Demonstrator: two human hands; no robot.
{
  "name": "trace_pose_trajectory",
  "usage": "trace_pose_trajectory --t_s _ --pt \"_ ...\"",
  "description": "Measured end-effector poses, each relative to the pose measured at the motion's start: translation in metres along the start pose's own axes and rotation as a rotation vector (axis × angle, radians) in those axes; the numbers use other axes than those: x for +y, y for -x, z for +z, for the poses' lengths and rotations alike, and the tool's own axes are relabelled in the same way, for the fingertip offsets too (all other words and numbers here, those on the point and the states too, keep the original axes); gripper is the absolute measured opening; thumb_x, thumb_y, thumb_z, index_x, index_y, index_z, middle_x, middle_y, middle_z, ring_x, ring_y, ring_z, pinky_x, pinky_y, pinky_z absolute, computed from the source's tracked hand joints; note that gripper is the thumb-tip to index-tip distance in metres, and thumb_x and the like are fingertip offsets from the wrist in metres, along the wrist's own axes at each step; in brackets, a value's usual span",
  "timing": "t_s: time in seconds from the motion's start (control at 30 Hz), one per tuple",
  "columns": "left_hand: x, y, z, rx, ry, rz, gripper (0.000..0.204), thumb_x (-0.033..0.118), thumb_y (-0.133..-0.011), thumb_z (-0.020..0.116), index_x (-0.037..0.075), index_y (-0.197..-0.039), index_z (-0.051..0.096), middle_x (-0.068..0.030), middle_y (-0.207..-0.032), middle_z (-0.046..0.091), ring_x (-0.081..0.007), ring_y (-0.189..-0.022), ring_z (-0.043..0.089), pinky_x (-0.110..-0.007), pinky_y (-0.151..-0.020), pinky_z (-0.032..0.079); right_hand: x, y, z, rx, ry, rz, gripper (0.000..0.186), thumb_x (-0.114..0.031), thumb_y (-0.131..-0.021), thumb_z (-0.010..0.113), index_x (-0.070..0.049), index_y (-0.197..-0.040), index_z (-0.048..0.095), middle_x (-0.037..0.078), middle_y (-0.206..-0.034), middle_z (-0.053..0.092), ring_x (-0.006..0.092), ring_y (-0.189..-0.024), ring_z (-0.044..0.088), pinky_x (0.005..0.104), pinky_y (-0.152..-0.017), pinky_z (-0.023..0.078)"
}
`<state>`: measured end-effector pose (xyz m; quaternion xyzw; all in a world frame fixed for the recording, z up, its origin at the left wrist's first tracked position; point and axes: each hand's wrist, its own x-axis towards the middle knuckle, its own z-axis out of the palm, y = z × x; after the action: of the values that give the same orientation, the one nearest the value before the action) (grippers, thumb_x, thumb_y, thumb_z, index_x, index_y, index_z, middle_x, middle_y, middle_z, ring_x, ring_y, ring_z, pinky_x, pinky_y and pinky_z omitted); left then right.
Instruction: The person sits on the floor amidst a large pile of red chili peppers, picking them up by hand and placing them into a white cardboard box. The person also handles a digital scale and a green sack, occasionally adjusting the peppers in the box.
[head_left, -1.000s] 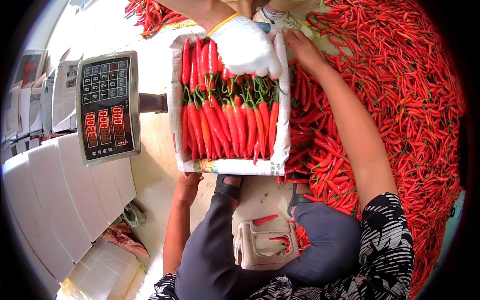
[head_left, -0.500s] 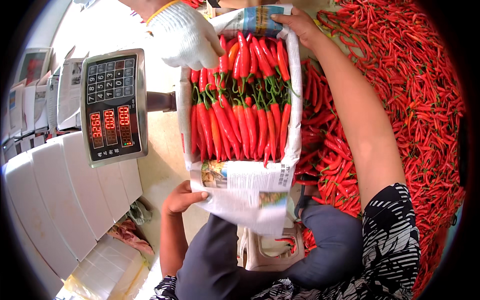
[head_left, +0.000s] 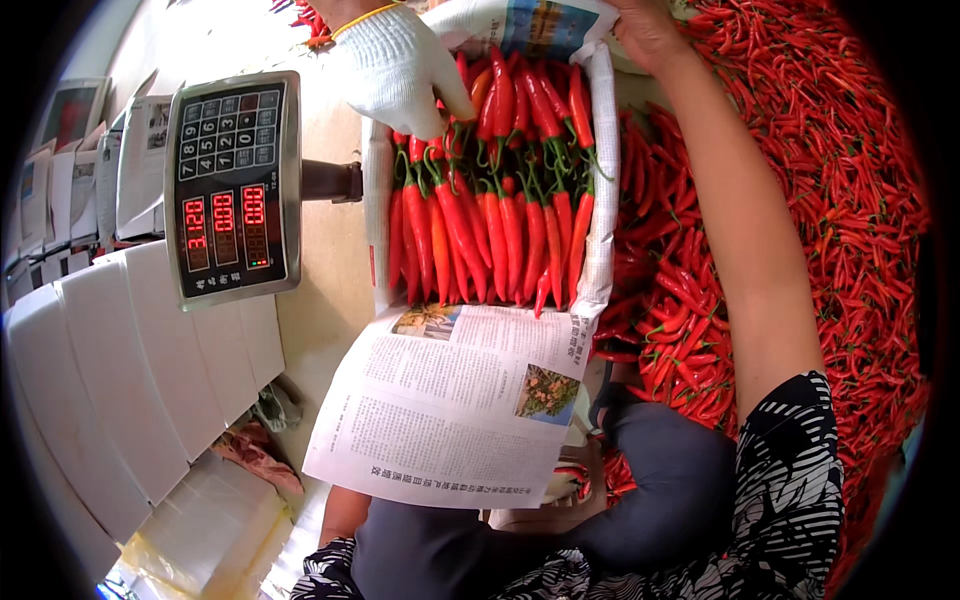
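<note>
At pepper box point(head_left: 602, 190), right hand point(head_left: 645, 32) grips newspaper flap point(head_left: 535, 27); left hand hidden under near sheet point(head_left: 440, 410), grip unclear.

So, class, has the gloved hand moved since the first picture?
Yes: the gloved hand has moved left, toward the scale, and is now at the box's far left corner.

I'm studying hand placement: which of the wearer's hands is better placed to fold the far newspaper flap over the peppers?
Probably the right hand: it is at the far newspaper flap's corner. The left forearm runs under the near newspaper sheet, its hand hidden.
</note>
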<state>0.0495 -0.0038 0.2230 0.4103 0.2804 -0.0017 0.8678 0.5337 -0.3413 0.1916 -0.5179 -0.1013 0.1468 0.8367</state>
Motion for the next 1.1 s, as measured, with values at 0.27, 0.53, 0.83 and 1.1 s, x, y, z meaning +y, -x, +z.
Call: trace_pose_trajectory --t_s 0.27,0.53,0.83,1.1 --pt "-0.043 -0.071 0.078 -0.058 -1.120 0.430 0.072 0.048 -0.086 0.080 0.015 -0.147 0.061 -0.0185 -0.149 0.057 -0.0373 -0.140 0.053 -0.055 -0.123 0.038 -0.004 0.003 0.039 0.083 -0.040 -0.151 0.045 -0.013 -0.101 0.073 -0.006 -0.142 0.055 0.012 -0.115 0.075 0.0296 -0.104 0.076 0.0471 -0.092 0.063" --pt "-0.082 -0.080 0.158 -0.759 -1.644 0.923 0.082 0.050 -0.081 0.084 0.027 -0.155 0.058 -0.0135 -0.164 0.046 -0.0390 -0.155 0.039 -0.061 -0.130 0.025 -0.031 -0.027 0.000 0.047 -0.077 0.026 0.037 -0.020 -0.104 0.070 -0.001 -0.134 0.062 0.015 -0.119 0.076 0.0317 -0.107 0.075 0.0479 -0.095 0.062" --pt "-0.082 -0.139 0.163 -0.686 -1.676 0.915 0.073 0.046 -0.097 0.072 0.023 -0.163 0.050 -0.0147 -0.169 0.044 -0.0397 -0.160 0.034 -0.061 -0.133 0.014 -0.052 0.004 0.023 -0.088 0.110 0.006 0.038 -0.009 -0.101 0.072 -0.001 -0.138 0.064 0.013 -0.127 0.074 0.0281 -0.115 0.073 0.0455 -0.105 0.059" --pt "-0.053 -0.167 0.160 -0.092 -1.851 0.966 0.074 0.048 -0.102 0.064 0.019 -0.167 0.044 -0.0162 -0.170 0.042 -0.0399 -0.159 0.035 -0.060 -0.130 0.020 -0.119 0.044 0.074 -0.485 0.147 0.089 0.055 -0.020 -0.106 0.064 0.002 -0.156 0.052 0.015 -0.143 0.068 0.0266 -0.127 0.069 0.0397 -0.112 0.054"
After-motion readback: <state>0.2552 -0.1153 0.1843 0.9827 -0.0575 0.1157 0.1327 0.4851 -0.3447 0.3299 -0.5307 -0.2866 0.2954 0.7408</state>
